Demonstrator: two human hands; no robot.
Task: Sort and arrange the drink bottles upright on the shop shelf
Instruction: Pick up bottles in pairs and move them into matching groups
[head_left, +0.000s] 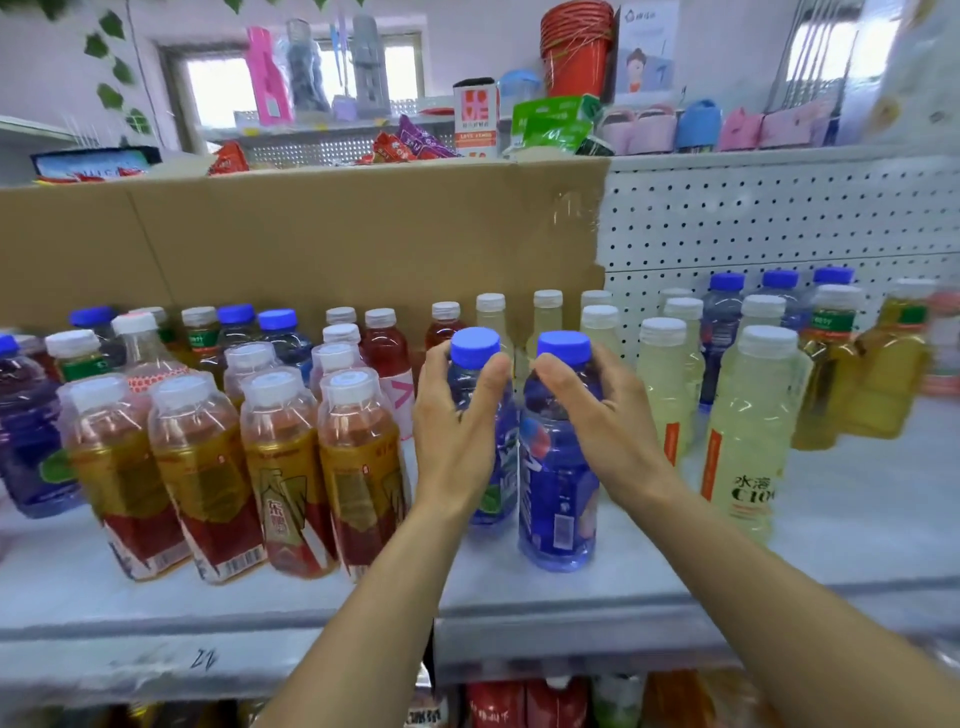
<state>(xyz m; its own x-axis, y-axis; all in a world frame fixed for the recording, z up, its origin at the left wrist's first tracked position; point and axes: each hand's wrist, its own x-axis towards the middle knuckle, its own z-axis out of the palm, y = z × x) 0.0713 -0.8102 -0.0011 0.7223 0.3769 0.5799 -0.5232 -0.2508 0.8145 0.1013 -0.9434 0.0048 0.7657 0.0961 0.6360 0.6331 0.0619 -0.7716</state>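
Both forearms reach up over the front edge of the shelf (519, 587) and converge on its middle. Hazard, as judged from this position: each hand holds its bottle high, at the shoulder just below the cap, so a sideways push would tend to swing the base out and tip the bottle rather than slide it. Clearance is tight on both sides — the left hand (457, 415) has its knuckles close to the nearest of the amber tea bottles (283, 467), and the right hand (597, 410) lies just beside the pale yellow bottles (743, 441). A wide movement of either wrist could topple a neighbour, and in rows this close one fall is likely to carry others. Pushing the pair deeper could also strike the pale bottles standing directly behind.

Pose: the left hand grips the left blue bottle (474, 347), thumb on the near face, fingers curled round the outer side. The right hand grips the right blue bottle (558, 488) in mirror fashion. Both bottles stand upright on the shelf, side by side, touching or nearly so — which of the two cannot be told. Palms face inward. Behind the rows stand a cardboard sheet (311, 239) and a perforated back panel (779, 218).
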